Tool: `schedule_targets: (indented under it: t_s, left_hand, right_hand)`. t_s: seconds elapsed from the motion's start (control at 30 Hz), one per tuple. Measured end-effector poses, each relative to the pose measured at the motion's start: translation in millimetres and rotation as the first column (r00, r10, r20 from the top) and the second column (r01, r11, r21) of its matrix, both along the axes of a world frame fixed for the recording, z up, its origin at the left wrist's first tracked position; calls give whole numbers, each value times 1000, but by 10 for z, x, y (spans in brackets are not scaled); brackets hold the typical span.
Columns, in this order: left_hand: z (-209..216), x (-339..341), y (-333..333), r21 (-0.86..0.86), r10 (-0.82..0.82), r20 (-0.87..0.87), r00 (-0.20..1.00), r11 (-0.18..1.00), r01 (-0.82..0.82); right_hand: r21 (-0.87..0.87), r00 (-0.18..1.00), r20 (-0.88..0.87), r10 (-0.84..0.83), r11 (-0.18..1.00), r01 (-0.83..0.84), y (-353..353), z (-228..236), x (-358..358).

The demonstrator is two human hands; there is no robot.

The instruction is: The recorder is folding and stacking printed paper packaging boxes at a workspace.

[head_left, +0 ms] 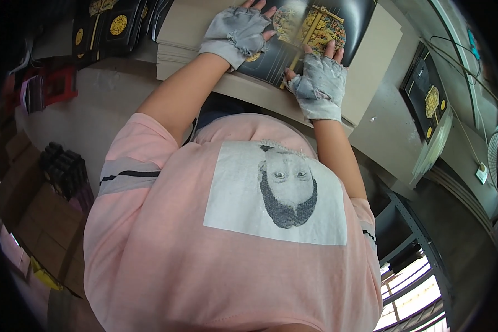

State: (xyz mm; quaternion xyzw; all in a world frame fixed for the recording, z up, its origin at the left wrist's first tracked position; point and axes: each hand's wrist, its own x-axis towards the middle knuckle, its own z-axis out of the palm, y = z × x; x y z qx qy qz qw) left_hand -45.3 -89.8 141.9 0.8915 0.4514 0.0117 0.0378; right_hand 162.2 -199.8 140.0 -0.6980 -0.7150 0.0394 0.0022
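Where 1 blk sheet (pixel 291 44) lies, 2 hands (pixel 237 34) (pixel 320 82) rest.

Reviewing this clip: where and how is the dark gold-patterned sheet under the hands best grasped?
Probably by the right edge of the sheet, coming in from the right, fingertips underneath and thumb on top. It looks thin and lies flat on the grey boards, and that edge runs uncovered beyond the right hand, with board showing beside it.
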Motion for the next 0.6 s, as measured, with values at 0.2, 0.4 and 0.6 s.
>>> schedule_targets:
  t_s: [0.2,0.4,0.6]
  left_hand:
    - [-18,-16,13,-19,-29,25,999,999,29]
    - [2,17,-5,-37,27,7,1000,999,-27]
    - [31,31,0,-39,12,4,1000,999,-12]
  right_hand:
    - [-40,1000,28,-1,999,2,27,10,-26]
    - [-15,1000,16,4,1000,-3,45,-12,-24]
    - [0,1000,-7,-3,1000,3,44,-58,-21]
